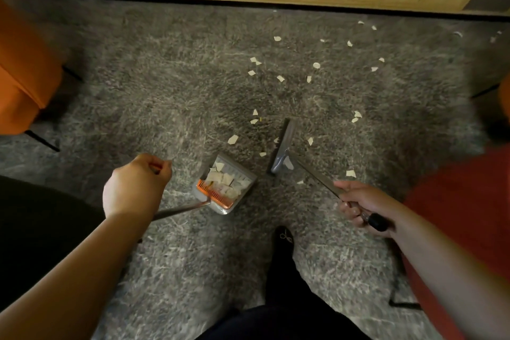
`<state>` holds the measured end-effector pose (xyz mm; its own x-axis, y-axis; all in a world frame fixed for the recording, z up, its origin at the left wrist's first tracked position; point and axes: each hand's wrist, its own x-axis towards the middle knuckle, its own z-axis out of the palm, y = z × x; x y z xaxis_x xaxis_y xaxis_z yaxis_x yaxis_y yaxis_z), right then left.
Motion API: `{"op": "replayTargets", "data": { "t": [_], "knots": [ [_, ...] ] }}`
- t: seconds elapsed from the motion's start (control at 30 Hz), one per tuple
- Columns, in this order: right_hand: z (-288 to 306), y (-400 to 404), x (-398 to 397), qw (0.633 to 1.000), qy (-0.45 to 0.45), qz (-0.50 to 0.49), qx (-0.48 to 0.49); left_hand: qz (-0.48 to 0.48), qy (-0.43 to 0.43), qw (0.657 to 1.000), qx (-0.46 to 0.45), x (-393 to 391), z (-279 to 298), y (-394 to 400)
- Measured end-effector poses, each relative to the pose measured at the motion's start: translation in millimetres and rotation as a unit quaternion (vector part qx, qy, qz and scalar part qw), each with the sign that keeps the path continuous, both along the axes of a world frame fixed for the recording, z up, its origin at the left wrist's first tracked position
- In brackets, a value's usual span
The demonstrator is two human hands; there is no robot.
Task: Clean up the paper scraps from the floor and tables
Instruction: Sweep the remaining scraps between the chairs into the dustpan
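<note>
One dustpan (225, 184) and one broom (284, 150) are seen on the grey floor (165, 85). Two hands are counted, the left hand (132, 183) and the right hand (364, 205). Roughly thirty paper scraps (278, 78) are scattered loose; those heaped inside the dustpan cannot be counted. Two orange chairs (24, 72) are partly visible, and one black shoe (284, 237).

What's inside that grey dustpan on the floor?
The dustpan holds a heap of pale paper scraps. An orange comb crosses its near edge. The pan's bottom under the heap is covered.
</note>
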<state>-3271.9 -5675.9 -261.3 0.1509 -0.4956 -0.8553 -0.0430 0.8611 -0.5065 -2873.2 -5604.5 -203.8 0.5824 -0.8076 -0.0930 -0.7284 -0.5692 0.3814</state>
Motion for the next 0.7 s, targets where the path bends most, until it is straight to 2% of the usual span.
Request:
{"op": "replayTargets", "data": {
  "t": [0.2, 0.37, 0.57, 0.7],
  "knots": [
    [-0.3, -105.3, -16.1, 0.998, 0.052, 0.033, -0.031, -0.005, -0.015, 0.999, 0.033, -24.5, -5.1, -79.3],
    [-15.9, -175.7, -25.9, 0.991, 0.100, 0.084, -0.018, -0.005, -0.018, 0.998, 0.054, -35.1, -7.8, -121.4],
    [-55.1, -221.9, -35.9, 0.979, 0.153, 0.133, 0.034, -0.001, -0.015, 0.997, 0.071, -29.2, -4.6, -145.1],
    [-73.1, -233.4, -24.2, 0.980, 0.139, 0.126, 0.066, -0.013, -0.015, 0.996, 0.084, -16.1, -6.6, -155.9]
  ]
}}
